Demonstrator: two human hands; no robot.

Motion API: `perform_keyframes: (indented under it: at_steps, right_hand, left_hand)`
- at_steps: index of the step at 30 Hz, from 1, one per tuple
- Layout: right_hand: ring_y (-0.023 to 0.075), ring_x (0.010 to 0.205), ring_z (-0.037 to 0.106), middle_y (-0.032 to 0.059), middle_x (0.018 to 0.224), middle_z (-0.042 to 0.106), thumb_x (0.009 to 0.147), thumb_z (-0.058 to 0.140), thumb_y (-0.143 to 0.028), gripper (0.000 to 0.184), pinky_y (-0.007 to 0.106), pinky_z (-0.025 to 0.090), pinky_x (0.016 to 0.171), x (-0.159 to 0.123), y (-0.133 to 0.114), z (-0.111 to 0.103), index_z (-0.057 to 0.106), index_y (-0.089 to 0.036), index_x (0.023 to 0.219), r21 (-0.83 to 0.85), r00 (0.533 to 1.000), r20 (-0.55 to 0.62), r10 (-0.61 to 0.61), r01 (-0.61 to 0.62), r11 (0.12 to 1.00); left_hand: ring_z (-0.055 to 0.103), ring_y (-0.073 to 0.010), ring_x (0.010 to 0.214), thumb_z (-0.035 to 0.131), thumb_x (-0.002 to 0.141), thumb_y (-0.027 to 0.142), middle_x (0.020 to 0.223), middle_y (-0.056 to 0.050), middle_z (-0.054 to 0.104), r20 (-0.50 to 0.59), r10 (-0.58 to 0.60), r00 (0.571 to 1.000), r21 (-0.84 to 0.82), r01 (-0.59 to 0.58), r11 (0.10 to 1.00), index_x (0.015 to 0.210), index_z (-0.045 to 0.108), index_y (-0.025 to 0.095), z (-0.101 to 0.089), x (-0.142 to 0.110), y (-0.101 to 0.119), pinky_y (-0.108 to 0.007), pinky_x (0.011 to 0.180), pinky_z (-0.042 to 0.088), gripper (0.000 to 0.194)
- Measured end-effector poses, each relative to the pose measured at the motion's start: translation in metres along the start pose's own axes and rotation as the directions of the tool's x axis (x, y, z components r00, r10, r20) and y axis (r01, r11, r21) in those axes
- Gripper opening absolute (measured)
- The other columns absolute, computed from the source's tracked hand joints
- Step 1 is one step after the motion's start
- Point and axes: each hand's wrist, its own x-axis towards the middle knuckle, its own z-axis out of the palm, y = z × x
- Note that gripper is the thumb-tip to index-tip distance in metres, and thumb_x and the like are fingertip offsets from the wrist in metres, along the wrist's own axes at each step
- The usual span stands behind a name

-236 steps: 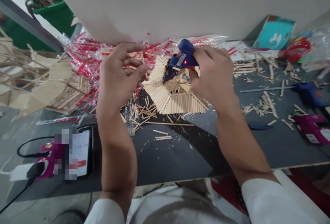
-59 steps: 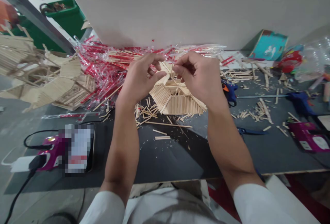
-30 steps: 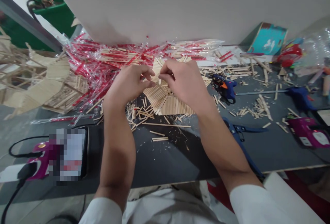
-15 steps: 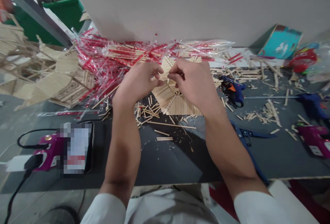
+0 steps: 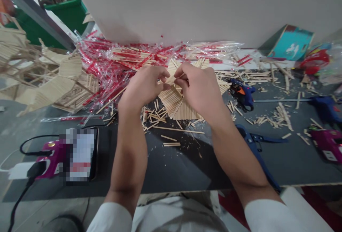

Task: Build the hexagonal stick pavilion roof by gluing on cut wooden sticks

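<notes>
Reaches over the stick model in the middle of the dark table. Bends the left hand with a gap by the thumb. Bunches the right hand; cannot tell if gripping a stick.

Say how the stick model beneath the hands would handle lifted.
Likely light: the stick model shows only slim pieces. Probably fairly stiff, its panels being tightly packed rows. Perhaps fragile: those pieces look thin enough to snap.
</notes>
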Motion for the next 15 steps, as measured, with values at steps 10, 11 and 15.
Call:
perform_keyframes:
  at_steps: [10,11,15]
  right_hand:
    - [0.0289,0.093,0.073,0.0066,0.088,0.071,0.097,0.073,-0.030,0.016,0.041,0.051,0.084,0.000,-0.004,0.007,0.072,-0.026,0.112,-0.011,0.999,-0.012,0.041,-0.041,0.999]
    - [0.0288,0.094,0.073,0.0065,0.088,0.072,0.097,0.072,-0.030,0.016,0.041,0.052,0.084,0.000,-0.005,0.007,0.072,-0.026,0.112,-0.024,0.999,-0.009,0.053,-0.053,0.998]
    - [0.0280,0.094,0.074,0.0066,0.090,0.073,0.100,0.066,-0.031,0.015,0.041,0.054,0.086,-0.001,-0.010,0.005,0.072,-0.025,0.112,-0.077,0.994,-0.010,0.109,-0.110,0.991]
  left_hand:
    - [0.072,-0.0266,0.095,0.080,0.084,0.017,0.107,-0.005,0.081,0.034,-0.007,0.999,0.027,0.006,1.000,0.109,0.080,0.026,0.001,0.002,0.001,-0.039,0.084,0.050,0.027]
    - [0.072,-0.0263,0.095,0.079,0.084,0.018,0.108,-0.006,0.080,0.042,-0.015,0.999,0.027,0.014,1.000,0.110,0.080,0.025,0.000,0.002,0.002,-0.039,0.084,0.050,0.026]
    - [0.071,-0.0255,0.098,0.075,0.086,0.019,0.111,-0.006,0.080,0.070,-0.044,0.997,0.040,0.041,0.998,0.112,0.079,0.023,-0.002,0.002,0.005,-0.038,0.086,0.050,0.026]
